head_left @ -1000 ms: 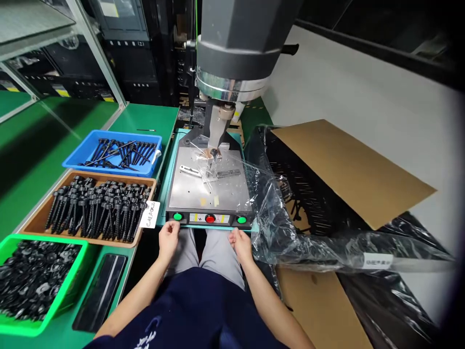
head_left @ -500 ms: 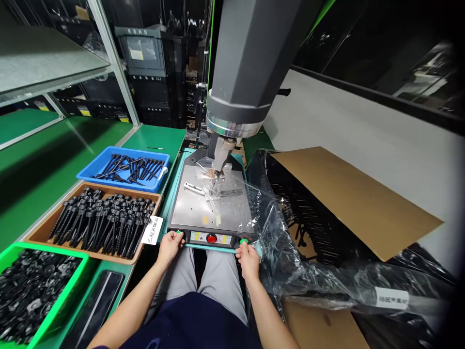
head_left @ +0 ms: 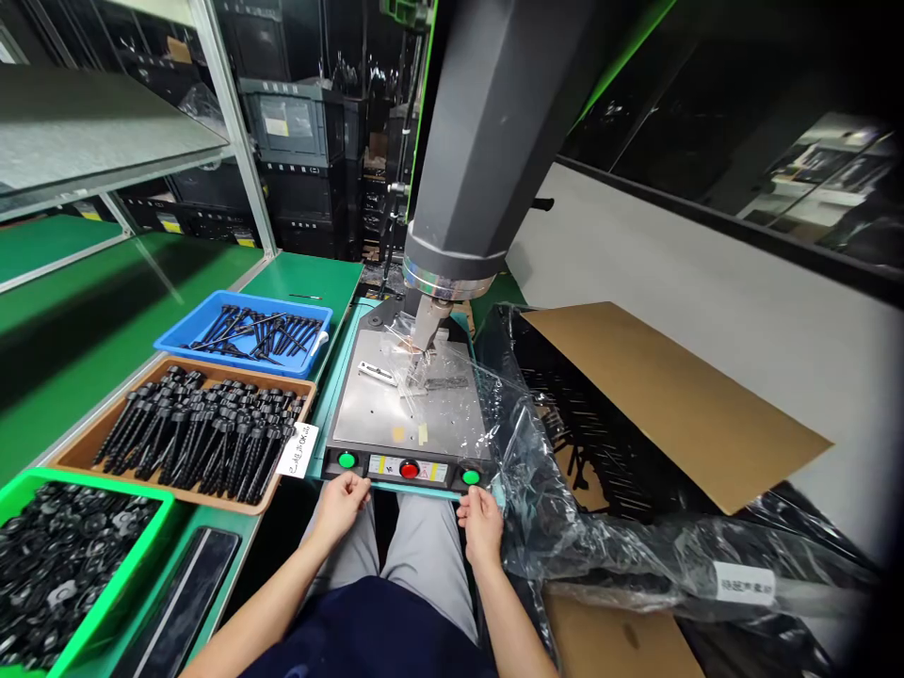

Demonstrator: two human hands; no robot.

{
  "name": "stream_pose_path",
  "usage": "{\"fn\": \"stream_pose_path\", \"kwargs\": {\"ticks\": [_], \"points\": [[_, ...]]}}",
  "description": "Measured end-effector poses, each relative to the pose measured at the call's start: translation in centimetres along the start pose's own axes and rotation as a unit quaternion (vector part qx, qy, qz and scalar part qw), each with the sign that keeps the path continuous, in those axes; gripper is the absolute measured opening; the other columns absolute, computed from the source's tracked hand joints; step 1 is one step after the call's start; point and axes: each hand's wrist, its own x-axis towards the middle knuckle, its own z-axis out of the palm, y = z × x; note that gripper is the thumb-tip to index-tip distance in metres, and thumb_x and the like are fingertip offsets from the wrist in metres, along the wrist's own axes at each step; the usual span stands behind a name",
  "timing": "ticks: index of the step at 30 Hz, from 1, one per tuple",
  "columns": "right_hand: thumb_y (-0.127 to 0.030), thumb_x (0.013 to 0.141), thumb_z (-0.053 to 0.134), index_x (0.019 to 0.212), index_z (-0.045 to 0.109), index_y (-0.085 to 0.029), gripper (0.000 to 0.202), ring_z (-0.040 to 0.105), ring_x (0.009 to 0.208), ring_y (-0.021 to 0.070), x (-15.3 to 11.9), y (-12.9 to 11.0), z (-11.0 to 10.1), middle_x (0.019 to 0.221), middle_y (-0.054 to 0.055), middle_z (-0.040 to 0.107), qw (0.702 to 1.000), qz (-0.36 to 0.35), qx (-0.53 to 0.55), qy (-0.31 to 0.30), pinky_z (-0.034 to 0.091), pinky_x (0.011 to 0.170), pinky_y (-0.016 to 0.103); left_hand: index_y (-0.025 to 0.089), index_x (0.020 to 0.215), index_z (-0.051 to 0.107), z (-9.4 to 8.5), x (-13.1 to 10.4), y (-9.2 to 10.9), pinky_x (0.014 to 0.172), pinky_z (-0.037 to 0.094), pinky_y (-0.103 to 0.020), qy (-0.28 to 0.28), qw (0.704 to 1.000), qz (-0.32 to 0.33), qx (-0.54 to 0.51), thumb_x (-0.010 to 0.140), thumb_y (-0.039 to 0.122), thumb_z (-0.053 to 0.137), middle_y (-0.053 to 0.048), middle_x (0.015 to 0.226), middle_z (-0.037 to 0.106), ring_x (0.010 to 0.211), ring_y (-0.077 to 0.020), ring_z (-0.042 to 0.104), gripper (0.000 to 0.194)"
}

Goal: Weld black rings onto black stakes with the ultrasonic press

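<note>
Looks to be in the middle of a long job. At twelve o'clock, can see a small dark part right under the tip of the big press, over the metal plate. Cannot tell if touching, or if done; too small and shiny to say.

Can see the left hand at eleven o'clock, just short of the left green button, half open with fingers loosely bent, holding nothing that shows. Can see the right hand at one o'clock, just short of the right green button, half open too, with nothing seen in it. See no finger on either button, nor on the red button between.

Would guess as done: lots of black sticks with round tops, packed in the brown tray at ten o'clock, by a white card marked OK. Would guess as left to do: plenty of loose round bits in the green bin at nine o'clock, and dark parts near the clear bag at two o'clock. Cannot tell about the thin sticks in the blue tray at eleven o'clock, waiting or finished
</note>
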Motion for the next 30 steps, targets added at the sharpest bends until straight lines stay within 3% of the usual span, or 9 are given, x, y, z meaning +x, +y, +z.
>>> {"fn": "stream_pose_path", "kwargs": {"ticks": [3, 6, 13, 16, 19, 25, 28, 30], "points": [[-0.059, 0.064, 0.075, 0.108, 0.051, -0.020, 0.064, 0.054, 0.045, 0.0089, 0.3, -0.7, -0.3, 0.071, -0.005, 0.061, 0.998, -0.014, 0.045, 0.045, 0.042, 0.037, 0.018, 0.020, 0.060, 0.052, 0.7, -0.3, -0.4, 0.052, 0.035, -0.025, -0.022, 1.000, -0.004, -0.004, 0.074, 0.059, 0.061, 0.000, 0.051, 0.058, 0.046, -0.0133, 0.048, 0.043], [-0.049, 0.060, 0.081, 0.114, 0.048, -0.024, 0.068, 0.058, 0.051, 0.0095, 0.6, -1.7, -0.7, 0.078, -0.006, 0.061, 0.992, 0.016, 0.123, 0.034, 0.045, 0.040, 0.018, 0.020, 0.062, 0.052, 1.2, -0.5, -0.7, 0.051, 0.035, -0.025, -0.045, 0.998, -0.015, -0.028, 0.071, 0.059, 0.063, -0.001, 0.055, 0.061, 0.047, -0.0134, 0.050, 0.041], [-0.038, 0.062, 0.083, 0.093, 0.057, -0.024, 0.043, 0.059, 0.061, 0.0080, 0.8, -4.3, -1.3, 0.101, 0.001, 0.067, 0.954, 0.077, 0.288, -0.044, 0.045, 0.043, 0.017, 0.020, 0.062, 0.051, 2.4, -0.9, -0.7, 0.051, 0.036, -0.025, -0.100, 0.994, -0.020, -0.034, 0.071, 0.055, 0.064, 0.000, 0.056, 0.061, 0.048, -0.0128, 0.051, 0.038], [-0.036, 0.066, 0.081, 0.081, 0.057, -0.021, 0.032, 0.052, 0.053, 0.0054, 0.7, -4.9, -1.5, 0.084, -0.002, 0.064, 0.942, 0.085, 0.316, -0.078, 0.039, 0.038, 0.014, 0.020, 0.063, 0.052, 3.0, -1.0, -0.7, 0.051, 0.036, -0.025, -0.121, 0.992, -0.029, -0.037, 0.071, 0.055, 0.065, -0.001, 0.057, 0.062, 0.048, -0.0129, 0.051, 0.038], [-0.032, 0.066, 0.082, 0.079, 0.057, -0.021, 0.030, 0.044, 0.047, 0.0038, 0.3, -5.2, -1.7, 0.066, -0.007, 0.052, 0.926, 0.106, 0.349, -0.102, 0.034, 0.035, 0.012, 0.020, 0.063, 0.052, 3.6, -1.0, -0.7, 0.051, 0.037, -0.025, -0.136, 0.989, -0.035, -0.040, 0.069, 0.055, 0.066, -0.001, 0.057, 0.062, 0.048, -0.0129, 0.051, 0.039], [-0.032, 0.067, 0.078, 0.076, 0.054, -0.022, 0.027, 0.042, 0.048, 0.0063, -0.9, -6.0, -2.0, 0.064, -0.007, 0.046, 0.935, 0.086, 0.321, -0.122, 0.034, 0.035, 0.015, 0.018, 0.068, 0.056, 5.5, -0.2, 0.8, 0.050, 0.037, -0.024, -0.185, 0.978, -0.055, -0.075, 0.069, 0.050, 0.071, -0.002, 0.060, 0.064, 0.049, -0.0116, 0.052, 0.036], [-0.034, 0.069, 0.074, 0.075, 0.053, -0.022, 0.024, 0.049, 0.055, 0.0097, -1.6, -6.7, -2.2, 0.070, -0.004, 0.052, 0.946, 0.071, 0.285, -0.137, 0.038, 0.038, 0.018, 0.015, 0.084, 0.063, 6.8, 0.6, 2.6, 0.056, 0.044, -0.023, -0.240, 0.957, -0.093, -0.133, 0.069, 0.045, 0.076, -0.007, 0.080, 0.070, 0.062, -0.0130, 0.061, 0.036], [-0.034, 0.070, 0.072, 0.076, 0.054, -0.022, 0.022, 0.054, 0.063, 0.0125, -2.2, -7.3, -2.4, 0.074, -0.001, 0.056, 0.949, 0.068, 0.273, -0.142, 0.040, 0.042, 0.021, 0.016, 0.099, 0.063, 8.0, 1.2, 3.9, 0.065, 0.050, -0.026, -0.287, 0.926, -0.129, -0.208, 0.071, 0.042, 0.077, -0.011, 0.101, 0.071, 0.077, -0.0157, 0.067, 0.040]]}}
